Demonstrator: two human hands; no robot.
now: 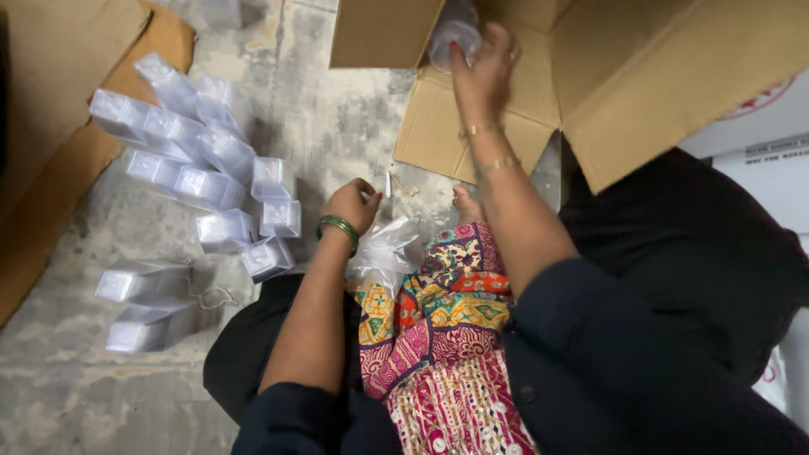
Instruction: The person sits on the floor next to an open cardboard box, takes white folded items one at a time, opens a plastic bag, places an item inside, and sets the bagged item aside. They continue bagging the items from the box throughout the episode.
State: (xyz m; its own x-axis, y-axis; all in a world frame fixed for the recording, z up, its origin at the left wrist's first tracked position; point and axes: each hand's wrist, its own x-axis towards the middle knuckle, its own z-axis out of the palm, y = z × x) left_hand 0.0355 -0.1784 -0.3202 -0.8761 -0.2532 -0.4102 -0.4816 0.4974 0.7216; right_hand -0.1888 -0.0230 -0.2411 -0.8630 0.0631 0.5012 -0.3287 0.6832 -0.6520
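Observation:
My right hand (482, 74) reaches up into an open cardboard box (640, 76) and grips a clear plastic cup (453, 35) at the box's mouth. My left hand (352, 205), with a green bangle on the wrist, is closed on the top of a clear plastic bag (383, 253) that rests on my lap over patterned cloth (438, 337). Gold bangles circle my right wrist.
Several clear plastic-wrapped packs (202, 168) lie in a heap on the concrete floor (84, 396) to the left. A flattened cardboard sheet (50, 126) lies at the far left. White printed cartons (775, 160) stand at the right.

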